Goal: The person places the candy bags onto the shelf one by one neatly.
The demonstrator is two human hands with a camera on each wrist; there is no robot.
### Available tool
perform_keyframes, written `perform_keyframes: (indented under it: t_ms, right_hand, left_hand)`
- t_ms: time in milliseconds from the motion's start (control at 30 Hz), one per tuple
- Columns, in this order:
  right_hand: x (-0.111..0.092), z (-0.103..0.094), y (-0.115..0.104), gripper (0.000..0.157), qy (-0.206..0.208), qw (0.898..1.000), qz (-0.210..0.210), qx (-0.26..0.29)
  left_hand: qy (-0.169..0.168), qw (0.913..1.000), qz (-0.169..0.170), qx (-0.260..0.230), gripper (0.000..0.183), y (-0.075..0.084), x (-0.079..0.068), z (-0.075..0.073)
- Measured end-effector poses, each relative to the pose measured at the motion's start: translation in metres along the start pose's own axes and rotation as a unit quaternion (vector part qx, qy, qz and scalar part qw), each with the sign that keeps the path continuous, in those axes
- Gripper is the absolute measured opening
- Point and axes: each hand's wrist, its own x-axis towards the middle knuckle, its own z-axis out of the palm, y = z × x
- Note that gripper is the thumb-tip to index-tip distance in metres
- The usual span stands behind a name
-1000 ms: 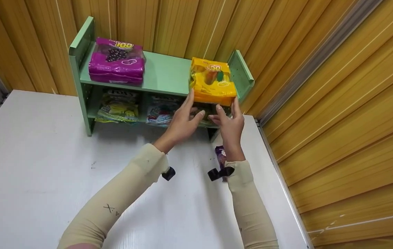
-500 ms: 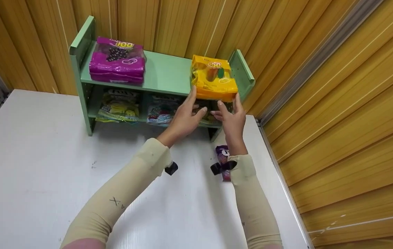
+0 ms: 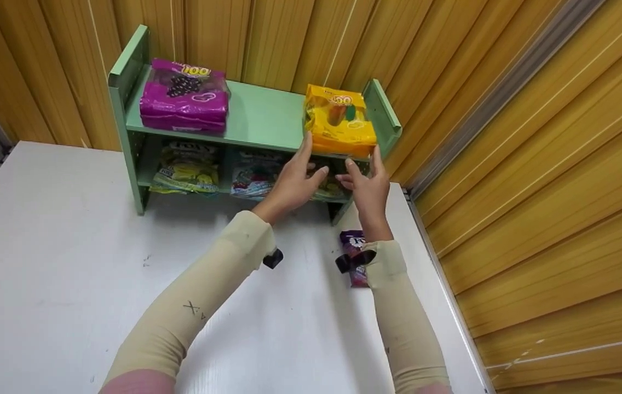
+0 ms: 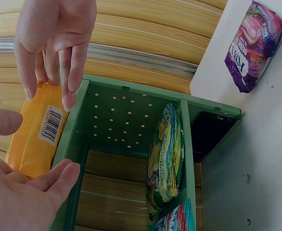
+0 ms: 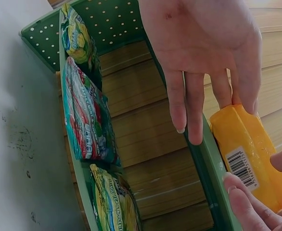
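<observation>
A yellow-orange bag (image 3: 341,120) with a mango picture and "100" on it lies at the right end of the green shelf's (image 3: 267,109) top board. My left hand (image 3: 292,183) touches the bag's left front corner with extended fingers. On the opposite side, my right hand (image 3: 368,186) has its fingertips at the right front corner, and its other fingers lie in front of the board's edge. The bag's barcode (image 4: 50,125) faces the left wrist camera. At the top board's left end sits a purple bag (image 3: 185,104) with a grape picture.
Below, several small bags stand on the lower board, including a yellow bag (image 3: 188,172) and a red-and-teal bag (image 5: 88,118). A small purple candy bag (image 4: 256,45) lies on the white table (image 3: 70,246), partly behind my right wrist. Wood-panelled walls (image 3: 552,208) enclose the back and right.
The yellow-orange bag has moved slightly back and rightward on the top board, with both hands following it. The purple grape bag and the lower bags stay where they were.
</observation>
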Motion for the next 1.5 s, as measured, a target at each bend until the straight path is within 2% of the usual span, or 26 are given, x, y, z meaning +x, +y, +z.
perform_keyframes:
  t_ms: [300, 433, 533, 667, 767, 833, 900, 1000, 1067, 1167, 1233, 1367, 1500]
  right_hand:
    - [-0.008, -0.015, 0.002, 0.075, 0.009, 1.0, -0.021, -0.004]
    - [-0.015, -0.026, 0.009, 0.07, 0.029, 0.999, -0.033, -0.015]
    - [-0.019, -0.035, 0.019, 0.064, 0.048, 0.998, -0.034, -0.025]
    - [-0.022, -0.047, 0.038, 0.055, 0.072, 0.996, -0.029, -0.048]
    - [-0.023, -0.056, 0.056, 0.049, 0.081, 0.993, -0.024, -0.077]
    - [-0.024, -0.061, 0.068, 0.045, 0.081, 0.992, -0.015, -0.095]
    - [-0.025, -0.066, 0.081, 0.043, 0.08, 0.991, 0.001, -0.111]
    - [-0.025, -0.073, 0.098, 0.041, 0.078, 0.987, 0.031, -0.135]
    - [-0.025, -0.078, 0.109, 0.04, 0.078, 0.984, 0.047, -0.154]
    - [-0.025, -0.085, 0.127, 0.041, 0.076, 0.978, 0.07, -0.183]
    - [-0.025, -0.09, 0.138, 0.043, 0.071, 0.974, 0.085, -0.198]
    - [-0.026, -0.1, 0.16, 0.05, 0.059, 0.966, 0.108, -0.228]
    - [-0.028, -0.109, 0.176, 0.057, 0.05, 0.954, 0.118, -0.27]
  left_hand:
    - [0.01, 0.9998, 0.014, -0.008, 0.082, 0.004, -0.008, 0.005]
    - [0.032, 0.9989, 0.03, -0.017, 0.081, 0.004, -0.016, 0.01]
    - [0.075, 0.9938, 0.08, -0.015, 0.074, 0.0, -0.023, 0.016]
    - [0.131, 0.9774, 0.166, -0.005, 0.052, -0.008, -0.032, 0.024]
    - [0.139, 0.9728, 0.185, -0.001, 0.039, -0.015, -0.037, 0.03]
    - [0.127, 0.9764, 0.175, -0.002, 0.037, -0.021, -0.04, 0.034]
    - [0.103, 0.9839, 0.146, 0.001, 0.039, -0.027, -0.043, 0.04]
    - [0.056, 0.9946, 0.087, 0.002, 0.043, -0.039, -0.049, 0.049]
    - [0.023, 0.9988, 0.043, 0.004, 0.046, -0.046, -0.053, 0.055]
    - [-0.017, 0.9998, -0.014, 0.004, 0.05, -0.058, -0.059, 0.065]
    - [-0.038, 0.9985, -0.039, 0.001, 0.051, -0.066, -0.063, 0.072]
    - [-0.063, 0.9961, -0.062, -0.002, 0.051, -0.081, -0.071, 0.086]
    - [-0.079, 0.9944, -0.07, -0.009, 0.051, -0.094, -0.079, 0.097]
